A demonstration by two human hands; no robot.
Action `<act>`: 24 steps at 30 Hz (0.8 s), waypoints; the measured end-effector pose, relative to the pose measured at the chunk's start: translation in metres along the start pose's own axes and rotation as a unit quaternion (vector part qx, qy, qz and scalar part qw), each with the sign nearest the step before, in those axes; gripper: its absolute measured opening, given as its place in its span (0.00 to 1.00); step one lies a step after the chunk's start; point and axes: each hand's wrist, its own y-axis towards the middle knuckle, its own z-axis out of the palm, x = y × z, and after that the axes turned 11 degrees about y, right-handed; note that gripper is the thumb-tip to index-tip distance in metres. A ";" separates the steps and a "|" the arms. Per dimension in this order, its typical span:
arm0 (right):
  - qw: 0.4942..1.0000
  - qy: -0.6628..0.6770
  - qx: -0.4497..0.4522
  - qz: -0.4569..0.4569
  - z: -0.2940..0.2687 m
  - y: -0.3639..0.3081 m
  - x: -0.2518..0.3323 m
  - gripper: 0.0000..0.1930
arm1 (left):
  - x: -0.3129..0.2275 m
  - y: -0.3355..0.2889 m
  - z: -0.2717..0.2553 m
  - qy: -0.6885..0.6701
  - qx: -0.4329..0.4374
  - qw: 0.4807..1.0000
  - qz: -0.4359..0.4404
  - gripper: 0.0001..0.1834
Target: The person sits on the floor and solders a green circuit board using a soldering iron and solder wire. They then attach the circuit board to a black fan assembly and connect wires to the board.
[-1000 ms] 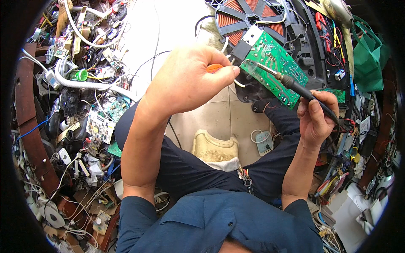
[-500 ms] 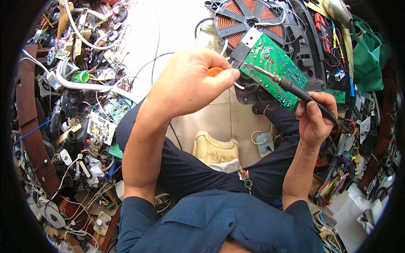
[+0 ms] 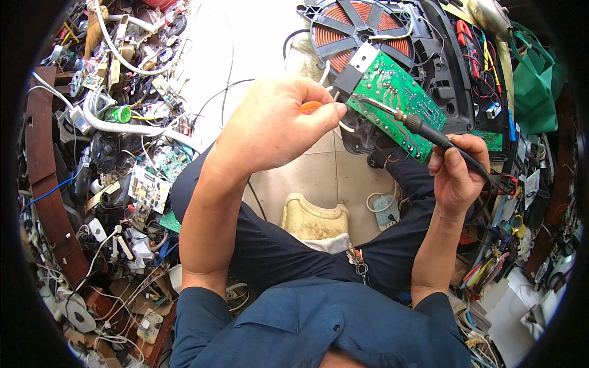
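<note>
My right hand [image 3: 460, 175] is closed round the black handle of a soldering iron [image 3: 423, 127]. The iron slants up to the left across a green circuit board [image 3: 402, 92], solder side up, with its tip near the board's left edge. Contact between tip and board cannot be made out. Thumb and fingers pinched, my left hand [image 3: 285, 119] grips a small orange thing [image 3: 311, 107], mostly hidden by the fingers. These fingertips are beside the board's left edge, close to the iron's tip. A black block and a white plate [image 3: 364, 57] adjoin the board's upper left.
Behind the board lies an opened induction cooker with a copper coil [image 3: 343, 27]. Electronic scrap and cables [image 3: 147, 184] crowd the left side. At right are a red clamp meter [image 3: 465, 34] and a green bag [image 3: 534, 86]. A cream plastic piece [image 3: 315, 218] rests between my legs.
Hardly anything differs. The whole view has shifted slightly; both hands keep their grips and the iron's tip stays near the board's left edge.
</note>
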 end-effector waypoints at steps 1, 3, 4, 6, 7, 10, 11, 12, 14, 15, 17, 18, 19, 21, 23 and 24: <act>1.000 -0.002 0.001 -0.002 0.000 0.000 0.000 0.12 | -0.001 0.000 0.000 0.002 -0.002 1.000 0.001 0.16; 1.000 -0.004 0.003 -0.004 0.000 0.000 0.001 0.12 | -0.001 0.000 -0.001 -0.004 0.005 1.000 -0.005 0.16; 1.000 -0.004 0.004 -0.004 0.000 0.000 0.001 0.12 | -0.001 0.000 -0.001 -0.006 0.009 1.000 -0.009 0.16; 1.000 -0.003 0.006 -0.003 0.000 0.000 0.001 0.12 | 0.002 0.000 0.000 -0.005 0.006 1.000 -0.013 0.16; 1.000 -0.003 0.007 -0.001 0.000 0.000 0.001 0.12 | 0.003 0.000 0.001 -0.004 0.004 1.000 -0.015 0.16; 1.000 -0.005 0.015 -0.005 -0.003 0.001 0.001 0.11 | 0.001 0.000 0.000 -0.002 -0.004 1.000 -0.006 0.16; 1.000 -0.006 0.018 -0.008 -0.003 0.001 0.000 0.11 | 0.001 0.000 -0.001 0.003 -0.002 1.000 -0.002 0.16; 1.000 -0.006 0.016 -0.008 -0.003 0.001 0.000 0.11 | 0.001 0.000 -0.001 0.006 0.000 1.000 0.003 0.16; 1.000 -0.006 0.013 -0.008 -0.003 0.001 0.000 0.11 | 0.001 0.001 -0.001 0.010 0.002 1.000 0.009 0.16; 1.000 -0.006 0.013 -0.007 -0.002 0.001 0.000 0.11 | 0.001 0.001 -0.001 0.011 0.002 1.000 0.010 0.16; 1.000 -0.005 0.015 -0.006 -0.002 0.001 0.000 0.11 | 0.000 0.001 -0.001 0.007 0.002 1.000 0.009 0.16; 1.000 -0.005 0.014 -0.004 -0.002 0.001 0.000 0.11 | 0.000 0.001 0.000 0.003 0.002 1.000 0.007 0.16; 1.000 -0.004 0.013 -0.002 -0.002 0.001 0.000 0.11 | 0.000 0.001 0.000 -0.001 0.002 1.000 0.004 0.16; 1.000 -0.003 0.011 0.001 -0.003 0.001 0.000 0.11 | 0.000 0.001 -0.001 0.003 0.006 1.000 -0.004 0.16; 1.000 -0.001 0.008 0.004 -0.002 0.000 0.000 0.11 | 0.000 0.001 -0.001 0.006 0.007 1.000 -0.007 0.16; 1.000 -0.001 0.005 0.006 -0.002 0.000 0.000 0.11 | 0.001 0.001 0.000 0.005 0.006 1.000 -0.005 0.16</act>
